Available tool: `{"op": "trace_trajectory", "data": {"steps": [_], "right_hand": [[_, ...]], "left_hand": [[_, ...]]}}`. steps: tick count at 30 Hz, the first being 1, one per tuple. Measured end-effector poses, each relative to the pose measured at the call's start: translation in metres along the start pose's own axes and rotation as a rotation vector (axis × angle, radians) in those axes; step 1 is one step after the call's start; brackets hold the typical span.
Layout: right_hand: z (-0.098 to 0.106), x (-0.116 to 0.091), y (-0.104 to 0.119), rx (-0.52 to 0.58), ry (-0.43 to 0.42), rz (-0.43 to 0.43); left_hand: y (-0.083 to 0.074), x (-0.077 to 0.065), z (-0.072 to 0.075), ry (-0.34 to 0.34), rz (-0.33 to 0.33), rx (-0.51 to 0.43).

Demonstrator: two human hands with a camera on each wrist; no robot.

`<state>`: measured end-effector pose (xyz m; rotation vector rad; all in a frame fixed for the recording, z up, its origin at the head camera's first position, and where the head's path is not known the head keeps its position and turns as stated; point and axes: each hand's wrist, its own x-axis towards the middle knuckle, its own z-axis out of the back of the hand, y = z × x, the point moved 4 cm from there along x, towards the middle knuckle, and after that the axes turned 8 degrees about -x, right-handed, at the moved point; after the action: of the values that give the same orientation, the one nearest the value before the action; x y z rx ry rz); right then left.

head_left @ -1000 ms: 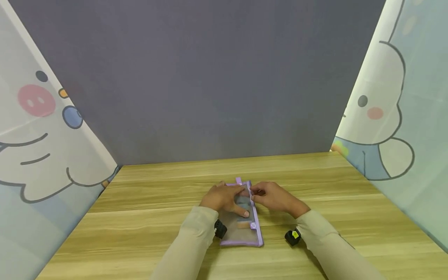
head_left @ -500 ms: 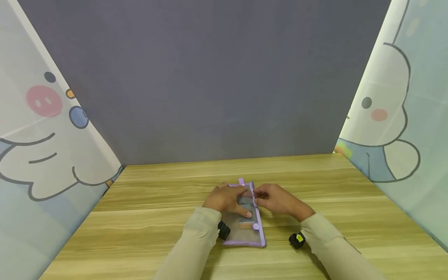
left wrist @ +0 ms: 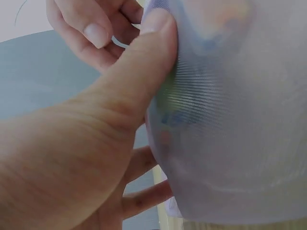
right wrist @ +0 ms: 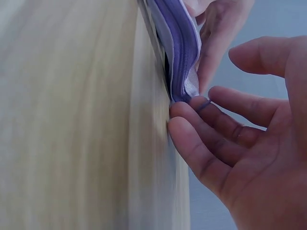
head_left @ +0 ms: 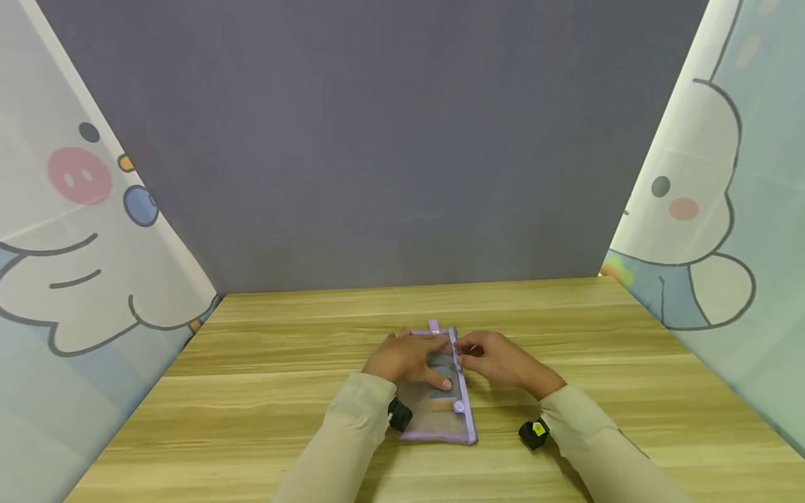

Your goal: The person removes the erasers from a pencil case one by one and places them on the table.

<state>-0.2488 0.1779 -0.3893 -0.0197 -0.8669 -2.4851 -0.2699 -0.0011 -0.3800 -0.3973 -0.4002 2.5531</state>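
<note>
A mesh pouch (head_left: 434, 423) with purple edging lies flat on the wooden table in the head view. Blurred coloured contents show through its mesh. Its purple zipper (right wrist: 180, 52) runs down the right side, and a round pale button-like piece (head_left: 459, 406) sits along that strip. My left hand (head_left: 409, 360) rests across the pouch with its thumb spread, the thumb tip near the zipper side. My right hand (head_left: 497, 360) is at the upper part of the zipper edge. In the right wrist view its fingertips (right wrist: 180, 127) are right at the pouch's end, with the thumb held apart.
The wooden table (head_left: 283, 349) extends around the pouch on all sides. A dark grey panel (head_left: 402, 154) stands behind it. Cartoon-printed curtains hang at the left (head_left: 82, 230) and right (head_left: 692, 209). A small purple tab (head_left: 434, 325) sticks out from the pouch's far edge.
Both hands keep nearly the same place on the pouch. The head view has shifted slightly, moving the whole scene a little to the right in the picture.
</note>
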Motion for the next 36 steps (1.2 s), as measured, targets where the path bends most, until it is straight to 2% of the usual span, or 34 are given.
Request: {"op": "trace_trajectory", "data": {"steps": [9,20,32,36], "right_hand": [[-0.004,0.001,-0.003,0.011,0.015,0.001],[-0.005,0.0,-0.004,-0.013,0.028,0.004],[-0.002,-0.006,0.003,-0.03,0.041,-0.001],[0.0,-0.007,0.003,-0.044,0.033,0.017]], "left_hand": [[-0.01,-0.001,0.003,0.012,-0.11,0.121],[-0.012,0.001,0.003,0.022,-0.027,0.146],[-0.009,0.001,-0.001,0.051,0.013,0.124],[-0.012,0.001,-0.001,0.05,0.008,0.13]]}}
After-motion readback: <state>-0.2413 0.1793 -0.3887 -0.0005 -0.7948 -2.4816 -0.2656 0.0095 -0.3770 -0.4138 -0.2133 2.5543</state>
